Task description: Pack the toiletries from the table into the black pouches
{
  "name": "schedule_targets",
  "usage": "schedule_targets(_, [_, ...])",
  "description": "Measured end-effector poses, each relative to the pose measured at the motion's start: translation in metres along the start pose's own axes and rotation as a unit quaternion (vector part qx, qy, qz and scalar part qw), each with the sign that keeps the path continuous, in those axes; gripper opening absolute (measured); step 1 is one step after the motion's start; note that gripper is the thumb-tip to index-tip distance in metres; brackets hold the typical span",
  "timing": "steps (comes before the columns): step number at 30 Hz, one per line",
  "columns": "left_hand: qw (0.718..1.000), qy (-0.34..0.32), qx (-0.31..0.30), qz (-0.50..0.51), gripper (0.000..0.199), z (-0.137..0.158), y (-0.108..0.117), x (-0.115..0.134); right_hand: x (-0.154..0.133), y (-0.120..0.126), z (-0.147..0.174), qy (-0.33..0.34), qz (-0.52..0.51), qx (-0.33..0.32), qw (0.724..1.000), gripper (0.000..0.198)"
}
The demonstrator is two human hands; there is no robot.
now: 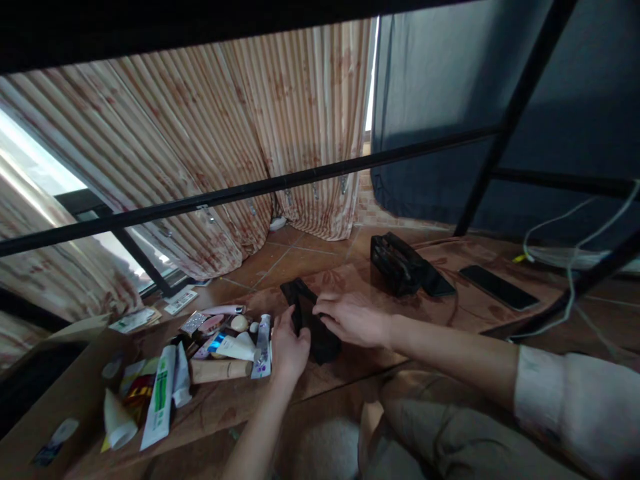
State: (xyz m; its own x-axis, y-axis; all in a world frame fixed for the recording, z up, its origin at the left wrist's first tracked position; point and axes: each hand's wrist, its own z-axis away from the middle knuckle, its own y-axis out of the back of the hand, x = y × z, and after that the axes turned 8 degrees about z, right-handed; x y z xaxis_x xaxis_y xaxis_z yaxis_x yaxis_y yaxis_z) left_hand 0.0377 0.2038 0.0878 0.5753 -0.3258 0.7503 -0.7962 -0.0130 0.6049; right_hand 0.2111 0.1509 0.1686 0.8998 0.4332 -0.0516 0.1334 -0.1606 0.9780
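Note:
A black soft pouch point(325, 345) rests on the brown patterned cloth between my hands. My left hand point(290, 350) is closed on its left side, thumb and fingers at the edge. From the right, my right hand point(350, 317) pinches the upper right edge; its fingertips are partly hidden. The pouch looks spread apart between them, with a dark inside. Left of my left hand lies a pile of cosmetics: a purple-white tube point(263, 340), a blue and white tube point(233, 347), a beige tube point(221, 371) and several small items.
A white-green tube point(161, 397) and white cone-shaped tube point(119, 421) lie near a cardboard box point(63, 387). Another black bag point(397, 263) and a phone point(499, 287) lie on the right. A white cable point(570, 280) hangs by the black metal frame point(310, 175).

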Motion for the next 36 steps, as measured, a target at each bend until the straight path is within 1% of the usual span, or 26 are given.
schedule_targets(2, [1.000,-0.012,-0.011,0.014,0.055,-0.005,-0.003,-0.002,-0.001,-0.004,0.004,0.081,0.003,0.005,0.997,0.024])
schedule_targets(3, [1.000,-0.016,-0.016,0.019,0.054,-0.007,-0.005,-0.003,-0.002,-0.008,0.005,0.109,0.011,-0.001,0.994,0.023])
schedule_targets(4, [0.999,-0.018,-0.020,0.022,0.052,-0.008,-0.006,-0.005,-0.003,-0.014,0.006,0.123,0.023,-0.010,0.992,0.025])
schedule_targets(6, [0.999,-0.016,-0.026,0.024,0.049,-0.009,-0.007,-0.009,-0.006,-0.029,0.007,0.118,0.051,-0.049,0.990,0.032])
schedule_targets(9, [0.999,-0.022,-0.021,0.027,0.044,-0.004,-0.008,-0.017,-0.013,-0.050,0.002,0.091,0.087,-0.115,0.985,0.041])
schedule_targets(12, [0.999,-0.020,0.011,0.045,0.036,0.003,-0.006,-0.026,-0.015,-0.059,-0.007,0.068,0.093,-0.164,0.980,0.039])
schedule_targets(14, [0.998,-0.006,0.031,0.053,0.035,0.008,-0.002,-0.031,-0.013,-0.060,-0.012,0.051,0.083,-0.180,0.979,0.035])
schedule_targets(16, [0.998,0.000,0.039,0.055,0.036,0.012,0.002,-0.035,-0.009,-0.061,-0.014,0.040,0.071,-0.183,0.980,0.031])
schedule_targets(19, [0.998,0.001,0.032,0.061,0.035,0.014,0.006,-0.037,-0.005,-0.063,-0.017,0.039,0.057,-0.178,0.982,0.026])
schedule_targets(22, [0.998,0.009,0.015,0.064,0.032,0.012,0.005,-0.029,-0.006,-0.068,-0.020,0.039,0.045,-0.183,0.981,0.021])
schedule_targets(24, [0.998,0.006,0.007,0.060,0.029,0.011,0.003,-0.023,-0.009,-0.072,-0.023,0.036,0.034,-0.194,0.980,0.022])
schedule_targets(26, [0.998,-0.008,0.010,0.057,0.027,0.009,0.001,-0.018,-0.011,-0.077,-0.025,0.034,0.027,-0.188,0.981,0.023])
schedule_targets(28, [0.998,-0.023,0.024,0.060,0.027,0.009,0.001,-0.019,-0.011,-0.081,-0.026,0.039,0.020,-0.171,0.984,0.023])
schedule_targets(30, [0.997,-0.027,0.043,0.064,0.028,0.010,0.006,-0.027,-0.010,-0.085,-0.026,0.051,0.015,-0.158,0.986,0.022])
schedule_targets(32, [0.996,-0.022,0.067,0.059,0.029,0.013,0.015,-0.041,-0.009,-0.087,-0.025,0.061,0.011,-0.158,0.986,0.022])
schedule_targets(36, [0.993,0.021,0.109,0.027,0.031,0.022,0.041,-0.076,-0.005,-0.088,-0.022,0.057,0.007,-0.152,0.987,0.028])
